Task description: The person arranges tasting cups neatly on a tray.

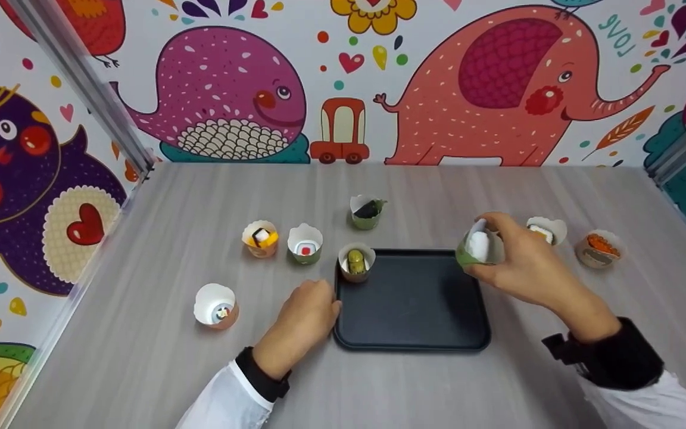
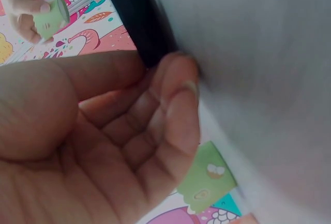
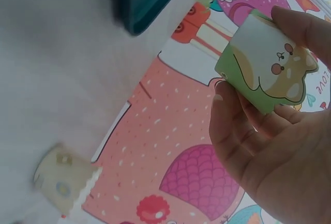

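Right hand (image 1: 524, 262), right of centre in the head view: thumb and fingers clamped on opposite sides of a green paper cup with a scalloped rim and a tan-and-white dog print (image 3: 266, 61); the cup shows at the upper right corner of a dark rectangular plastic tray (image 1: 408, 310), with a rounded white piece (image 1: 479, 245) inside. Left hand (image 1: 304, 313), lower centre: fingers curled in, thumb and fingertips pinching the tray's left edge. Tray lies centre frame on a grey wood-grain bench (image 1: 140, 357); at its upper left corner stands a brown paper cup with a green piece (image 1: 355, 276). Other cups on the bench: green one with a dark purple eggplant-like piece (image 1: 365, 223), upper centre; orange-brown one with a yellow, black and white piece (image 1: 261, 250), left of centre; just beside it, a green one with a white-and-red piece (image 1: 304, 257); orange one with a small round piece (image 1: 227, 322), farther left and lower. At right, a pale cup with a white-and-yellow piece (image 1: 552, 227) is partly hidden behind the right hand; near it, a brown cup filled with orange beads (image 1: 598, 259). Cartoon-animal wall (image 1: 343, 71) across the top.
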Demonstrator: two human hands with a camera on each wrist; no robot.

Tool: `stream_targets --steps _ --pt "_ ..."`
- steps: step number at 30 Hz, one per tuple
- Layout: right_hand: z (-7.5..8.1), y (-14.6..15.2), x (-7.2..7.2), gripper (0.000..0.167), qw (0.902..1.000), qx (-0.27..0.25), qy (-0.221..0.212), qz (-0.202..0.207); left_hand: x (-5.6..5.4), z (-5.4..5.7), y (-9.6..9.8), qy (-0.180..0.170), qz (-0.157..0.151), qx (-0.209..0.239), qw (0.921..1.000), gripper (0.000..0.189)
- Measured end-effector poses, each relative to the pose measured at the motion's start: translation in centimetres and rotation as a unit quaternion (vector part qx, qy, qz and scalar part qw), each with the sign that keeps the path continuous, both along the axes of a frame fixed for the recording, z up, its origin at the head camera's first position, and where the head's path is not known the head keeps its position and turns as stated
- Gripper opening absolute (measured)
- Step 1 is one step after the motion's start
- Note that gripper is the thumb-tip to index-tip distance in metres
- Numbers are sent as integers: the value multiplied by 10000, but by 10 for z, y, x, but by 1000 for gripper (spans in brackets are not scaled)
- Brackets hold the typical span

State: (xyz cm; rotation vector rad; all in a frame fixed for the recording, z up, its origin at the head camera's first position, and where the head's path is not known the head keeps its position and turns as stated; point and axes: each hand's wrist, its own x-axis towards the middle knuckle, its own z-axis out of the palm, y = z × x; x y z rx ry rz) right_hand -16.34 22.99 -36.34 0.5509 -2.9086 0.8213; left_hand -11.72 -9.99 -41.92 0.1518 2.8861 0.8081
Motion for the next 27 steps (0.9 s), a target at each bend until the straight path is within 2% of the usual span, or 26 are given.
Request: stream_targets --steps 3,8,13,17,21,27 --pt "0 -11 -4 68 10000 -15 22 18 1 1 0 75 -45 3 10000 23" --pt "-1 -28 -12 69 10000 15 14 63 2 1 -1 331 -161 -60 9993 32" --pt "-7 -46 -17 69 9994 -216 -255 90 2 2 0 179 -118 -10 9998 31" --pt "-14 -60 -20 69 9994 -236 -227 69 1 1 1 90 -80 -15 9999 29" --pt "-24 -75 -22 70 9996 -132 -111 208 1 1 0 95 -69 -50 9999 24" --pt "-38 -92 -23 69 9983 202 -332 438 1 1 1 65 -58 -79 9999 20"
